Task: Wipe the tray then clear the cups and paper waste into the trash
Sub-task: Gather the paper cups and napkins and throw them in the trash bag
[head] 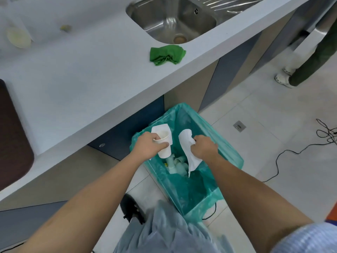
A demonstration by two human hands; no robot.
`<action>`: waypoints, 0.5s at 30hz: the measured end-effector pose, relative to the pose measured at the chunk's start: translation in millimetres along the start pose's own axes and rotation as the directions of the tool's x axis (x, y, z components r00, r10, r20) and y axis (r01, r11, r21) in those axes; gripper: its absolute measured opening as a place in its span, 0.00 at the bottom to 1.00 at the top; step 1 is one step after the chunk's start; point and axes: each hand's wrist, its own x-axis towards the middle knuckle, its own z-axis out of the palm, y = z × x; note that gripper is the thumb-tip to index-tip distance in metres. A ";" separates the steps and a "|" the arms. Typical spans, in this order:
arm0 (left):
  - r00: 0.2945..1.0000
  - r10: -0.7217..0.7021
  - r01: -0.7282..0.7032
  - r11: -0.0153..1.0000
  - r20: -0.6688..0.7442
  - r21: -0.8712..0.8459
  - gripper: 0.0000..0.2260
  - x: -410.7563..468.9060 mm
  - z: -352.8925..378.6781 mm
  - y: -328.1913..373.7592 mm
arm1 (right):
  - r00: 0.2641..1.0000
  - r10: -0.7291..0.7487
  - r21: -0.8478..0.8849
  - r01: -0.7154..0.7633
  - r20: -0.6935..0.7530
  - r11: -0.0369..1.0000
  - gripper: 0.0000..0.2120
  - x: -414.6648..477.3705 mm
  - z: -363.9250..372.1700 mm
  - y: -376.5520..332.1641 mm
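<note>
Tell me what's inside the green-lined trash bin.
At the bottom of the trash bin lie several discarded paper cups. The held cup in the left hand and the paper in the right hand cover part of the pile.

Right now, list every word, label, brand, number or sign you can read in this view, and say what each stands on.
No readable text anywhere in this view.
The paper cup held in the left hand is plain white.
The paper towel gripped in the right hand is blank.
The trash bin, green cloth and sink show no print.
The pale round object on the counter is too blurred to tell.
</note>
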 end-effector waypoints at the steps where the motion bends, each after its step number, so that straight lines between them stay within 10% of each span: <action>1: 1.000 -0.008 0.008 1.000 0.010 0.016 0.16 2.4 6.5 -0.2 | 1.000 0.015 -0.023 -0.014 0.022 1.000 0.03 0.7 1.3 2.9; 5: 0.996 -0.037 0.034 0.999 0.077 0.033 0.17 10.4 23.6 -5.0 | 0.994 0.065 -0.058 -0.060 0.092 0.997 0.02 4.8 4.3 10.1; 10: 0.962 -0.088 0.087 0.996 0.258 0.017 0.38 8.7 37.1 -25.1 | 0.985 0.122 -0.155 -0.103 0.121 0.983 0.35 3.7 16.5 11.4; 15: 0.973 -0.108 0.118 0.992 0.203 -0.038 0.46 0.9 21.7 -46.2 | 0.999 0.042 -0.104 -0.041 0.014 0.994 0.30 -2.7 20.3 -5.1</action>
